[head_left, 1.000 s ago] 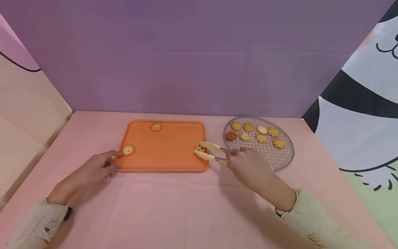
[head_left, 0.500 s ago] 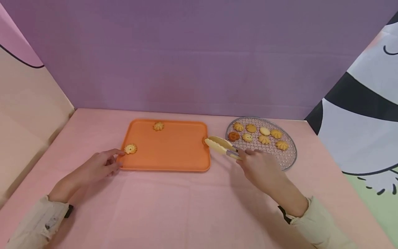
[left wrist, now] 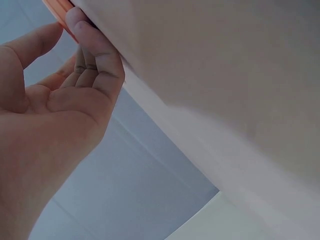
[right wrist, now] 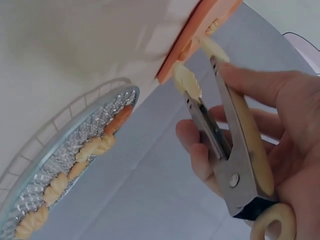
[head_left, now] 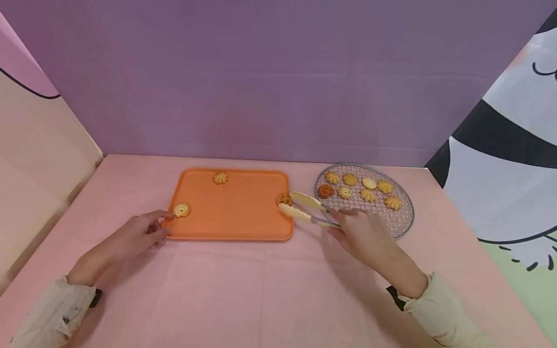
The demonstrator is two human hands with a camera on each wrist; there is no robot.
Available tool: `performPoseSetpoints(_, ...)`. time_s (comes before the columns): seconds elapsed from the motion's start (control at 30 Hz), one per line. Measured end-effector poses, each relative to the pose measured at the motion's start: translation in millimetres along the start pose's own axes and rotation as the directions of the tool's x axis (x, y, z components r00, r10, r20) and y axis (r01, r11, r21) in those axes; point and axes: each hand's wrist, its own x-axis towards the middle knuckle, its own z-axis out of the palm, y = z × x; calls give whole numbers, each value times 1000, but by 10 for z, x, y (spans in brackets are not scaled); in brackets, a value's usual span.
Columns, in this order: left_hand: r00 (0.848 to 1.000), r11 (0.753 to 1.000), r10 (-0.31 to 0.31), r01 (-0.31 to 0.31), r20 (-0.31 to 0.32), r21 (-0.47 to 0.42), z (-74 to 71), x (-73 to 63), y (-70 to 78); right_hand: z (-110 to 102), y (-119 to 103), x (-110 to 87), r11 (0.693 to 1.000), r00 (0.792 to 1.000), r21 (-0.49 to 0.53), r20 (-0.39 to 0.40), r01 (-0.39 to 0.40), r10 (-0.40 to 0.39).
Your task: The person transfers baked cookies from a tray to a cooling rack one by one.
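Observation:
My right hand (head_left: 367,237) grips a pair of tongs (right wrist: 240,145) with cream, scalloped tips, spread apart. Those tips stand at a brown pretzel-shaped cookie (head_left: 284,199) by the right rim of an orange tray (head_left: 243,224). At the tray's left rim, the index finger and thumb of my left hand (head_left: 135,237) hold the edge; the left wrist view shows the orange edge between them, the other fingers curled. A round cookie with a pale centre (head_left: 182,210) lies beside the left fingertip. Near the tray's back rim sits a swirled cookie (head_left: 220,178).
Right of the tray is an oval wire-mesh rack (head_left: 402,222) bearing several cookies, including a darker pretzel-shaped one (head_left: 325,191) on its left side. Its near part is overlapped by my right hand. A purple backdrop (head_left: 278,96) rises behind the pink tabletop (head_left: 217,290).
The tongs drew right and narrowed, then spread open again at the tray's right rim. The pretzel-shaped cookie sits slightly farther back than a second ago. My left hand stays at the tray.

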Motion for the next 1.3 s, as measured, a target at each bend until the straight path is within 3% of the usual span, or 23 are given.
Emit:
performPoseSetpoints(0.37, 1000, 1000, 5, -5, -3, 5, 16, -9, -15, -53, 6, 224, 998, 998, -32, 35, 62, -61)
performPoseSetpoints(0.87, 1000, 1000, -6, 6, 3, 9, 39, 9, -6, -20, -115, 256, 976, 995, -195, 38, 102, -97)
performPoseSetpoints(1.13, 1000, 1000, 3, -3, 2, 7, 15, 6, -9, -53, -134, 335, 997, 994, -56, 98, 48, -43)
performPoseSetpoints(1.3, 1000, 1000, 10, -10, 3, 13, 16, 5, -10, -43, -194, 434, 998, 991, -29, 127, 51, -47)
